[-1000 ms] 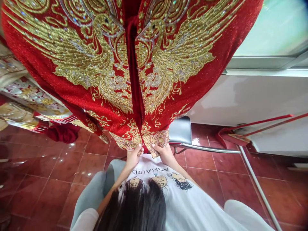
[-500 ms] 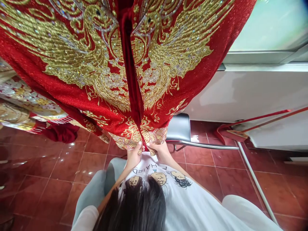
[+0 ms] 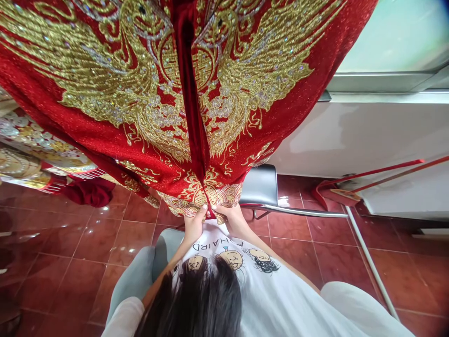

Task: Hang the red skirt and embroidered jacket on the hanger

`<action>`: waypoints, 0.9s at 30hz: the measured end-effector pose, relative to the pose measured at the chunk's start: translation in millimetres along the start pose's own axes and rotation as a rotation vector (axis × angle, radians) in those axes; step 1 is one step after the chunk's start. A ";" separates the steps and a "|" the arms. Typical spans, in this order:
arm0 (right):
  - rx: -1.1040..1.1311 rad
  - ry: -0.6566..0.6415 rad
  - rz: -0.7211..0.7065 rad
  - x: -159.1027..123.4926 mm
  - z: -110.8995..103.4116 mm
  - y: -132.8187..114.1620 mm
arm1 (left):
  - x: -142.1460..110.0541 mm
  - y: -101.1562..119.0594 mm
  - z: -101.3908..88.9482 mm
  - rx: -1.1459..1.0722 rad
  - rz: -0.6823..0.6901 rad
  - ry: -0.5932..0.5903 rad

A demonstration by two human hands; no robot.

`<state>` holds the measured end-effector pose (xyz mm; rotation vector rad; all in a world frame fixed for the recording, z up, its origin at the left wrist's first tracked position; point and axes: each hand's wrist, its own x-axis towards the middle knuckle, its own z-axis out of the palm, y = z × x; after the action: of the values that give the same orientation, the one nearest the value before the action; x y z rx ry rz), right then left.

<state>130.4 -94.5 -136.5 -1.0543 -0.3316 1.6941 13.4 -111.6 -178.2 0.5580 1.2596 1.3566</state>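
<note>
A red garment (image 3: 105, 135) with gold and silver embroidered birds hangs in front of me and fills the upper view. A dark red velvet strip (image 3: 191, 93) runs down its middle opening. My left hand (image 3: 193, 223) pinches the left side of the lower hem. My right hand (image 3: 232, 217) pinches the right side of the hem, thumb close to the left thumb. Both hands are closed on the fabric where the two front panels meet. My white printed shirt (image 3: 266, 290) and dark hair show below.
A dark chair seat (image 3: 261, 185) with a chrome frame stands just behind the hem. More embroidered garments (image 3: 38, 154) hang at the left. A red mop (image 3: 342, 192) with a white pole leans by the white wall at right. The floor is glossy red tile (image 3: 70, 243).
My two hands have drawn closer together at the hem, thumbs nearly touching. The view has shifted slightly upward.
</note>
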 end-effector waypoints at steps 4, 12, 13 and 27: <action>-0.008 -0.059 0.013 2.4 5.7 0.9 | 0.3 2.5 2.9 -0.017 0.063 0.030; -0.216 0.000 -0.060 17.9 -17.8 9.8 | 1.3 4.6 1.3 -0.086 -0.070 -0.026; -0.254 0.087 -0.071 19.0 -23.9 10.6 | 1.3 5.5 1.1 -0.096 -0.103 -0.041; -1.669 -0.497 -1.192 27.2 -12.5 -12.6 | 8.2 -0.2 -6.8 -0.100 -0.007 -0.047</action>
<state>146.8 -69.0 -148.3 -0.9906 -2.3692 0.2261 5.5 -106.6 -183.2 0.5125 1.1484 1.3850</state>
